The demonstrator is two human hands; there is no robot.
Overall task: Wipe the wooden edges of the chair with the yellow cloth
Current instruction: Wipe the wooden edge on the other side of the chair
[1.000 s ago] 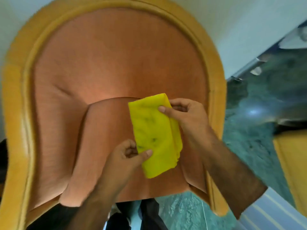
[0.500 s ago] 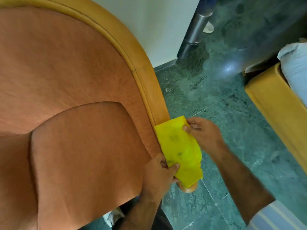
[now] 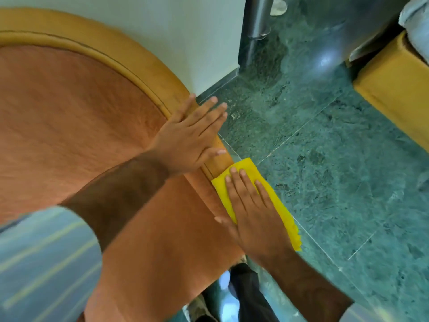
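Note:
The chair has orange upholstery and a curved yellow-brown wooden edge running from top left down to the centre. My left hand lies flat on that wooden edge, fingers spread, holding nothing. Just below it, the yellow cloth is laid over the lower end of the wooden edge. My right hand presses palm-down on the cloth and covers most of it. The wood under the cloth is hidden.
Green marble floor fills the right side. A white wall and a metal post stand behind the chair. Another yellow-brown piece of furniture with white bedding sits at the far right. My dark trousers show below.
My left hand has let go of the cloth and moved up onto the bare wooden edge. My right hand has flattened on top of the cloth. The view has shifted right.

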